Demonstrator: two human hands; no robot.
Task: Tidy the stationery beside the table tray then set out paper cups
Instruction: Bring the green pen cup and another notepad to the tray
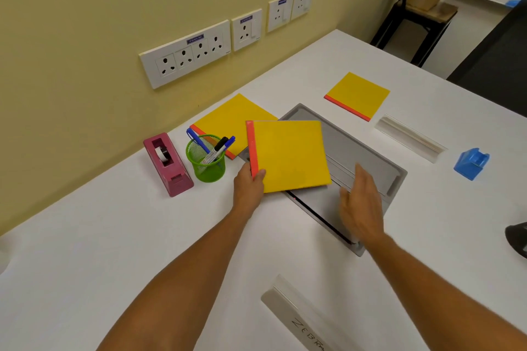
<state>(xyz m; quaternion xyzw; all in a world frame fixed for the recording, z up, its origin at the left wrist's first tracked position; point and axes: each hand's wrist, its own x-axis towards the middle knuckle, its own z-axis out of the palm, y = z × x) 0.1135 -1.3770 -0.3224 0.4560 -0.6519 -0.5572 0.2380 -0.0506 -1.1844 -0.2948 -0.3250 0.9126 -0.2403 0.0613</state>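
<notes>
Head view: the left hand (248, 183) is clamped on the lower left corner of a yellow notebook (289, 155) with an orange spine, thumb on top of the cover and fingers hidden beneath. The notebook is tilted slightly and sits over the left part of the grey table tray (368, 151), which is recessed into the white table (114, 236). The right hand (360, 202) is apart and holds nothing: fingers extended and loosely spread, palm turned toward the notebook, near its lower right corner but not touching; it is over the tray. A second yellow notebook (228, 118) lies flat on the table behind the held one, partly covered by it. A third yellow notebook (358, 94) lies well apart on the far side of the tray. Left of the tray stands a green mesh pen cup (206, 161) with pens and a marker, and just beside it a pink tape dispenser (168, 164). A blue object (471, 162) sits at the right, kind not clear. Paper cups: not seen in this view.
</notes>
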